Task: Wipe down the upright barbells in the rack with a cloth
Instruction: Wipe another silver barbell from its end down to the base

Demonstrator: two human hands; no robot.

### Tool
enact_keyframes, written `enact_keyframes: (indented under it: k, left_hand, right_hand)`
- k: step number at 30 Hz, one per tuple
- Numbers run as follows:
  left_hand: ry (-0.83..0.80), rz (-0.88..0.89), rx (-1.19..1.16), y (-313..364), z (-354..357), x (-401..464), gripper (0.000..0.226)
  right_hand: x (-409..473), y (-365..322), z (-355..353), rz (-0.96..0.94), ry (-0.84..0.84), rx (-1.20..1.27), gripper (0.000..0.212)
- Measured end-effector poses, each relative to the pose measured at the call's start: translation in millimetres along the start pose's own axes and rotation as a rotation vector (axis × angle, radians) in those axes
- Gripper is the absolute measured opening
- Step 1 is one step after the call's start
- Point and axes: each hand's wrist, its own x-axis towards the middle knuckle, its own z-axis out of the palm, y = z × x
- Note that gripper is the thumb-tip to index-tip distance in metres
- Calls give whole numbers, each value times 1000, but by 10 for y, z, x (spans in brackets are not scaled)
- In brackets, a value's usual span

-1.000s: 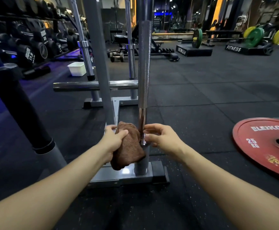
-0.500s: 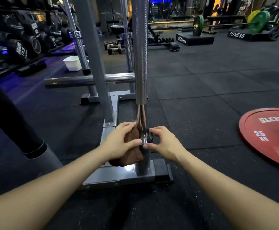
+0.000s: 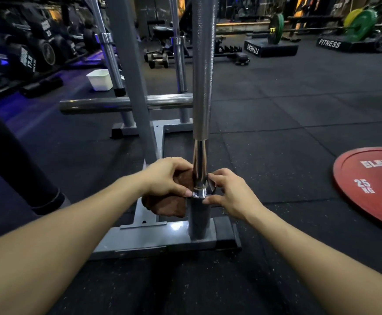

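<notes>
An upright steel barbell (image 3: 202, 71) stands in the nearest tube of the grey floor rack (image 3: 162, 239). Its knurled shaft narrows to a shiny smooth section just above the collar. My left hand (image 3: 168, 177) grips a brown cloth (image 3: 166, 204) against the left side of the bar at the collar, and the cloth hangs down beside the tube. My right hand (image 3: 229, 193) pinches the collar from the right with thumb and fingertips. Two more upright barbells (image 3: 108, 48) (image 3: 178, 55) stand further back in the rack.
A grey rack post (image 3: 131, 73) rises just left of the bar, with a horizontal bar (image 3: 108, 103) crossing behind. A red 25 kg plate (image 3: 372, 185) lies on the floor at right. A white tub (image 3: 99, 79) and dumbbell racks (image 3: 26, 51) stand at back left.
Both hands have slid down the bar to the collar and closed in on it, with the cloth now bunched lower on the left. The camera has moved closer.
</notes>
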Motion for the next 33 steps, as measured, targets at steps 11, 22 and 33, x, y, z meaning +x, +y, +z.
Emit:
enact_keyframes:
  k: [11, 22, 33]
  left_hand:
    - [-7, -55, 123, 143, -29, -69, 44]
    - [139, -104, 82, 172, 237, -427, 52]
    - [120, -44, 252, 255, 424, -502, 60]
  right_hand:
    - [42, 20, 47, 19, 1, 24, 61]
    - [15, -1, 38, 69, -16, 17, 64]
    - [-36, -51, 9, 49, -40, -32, 53]
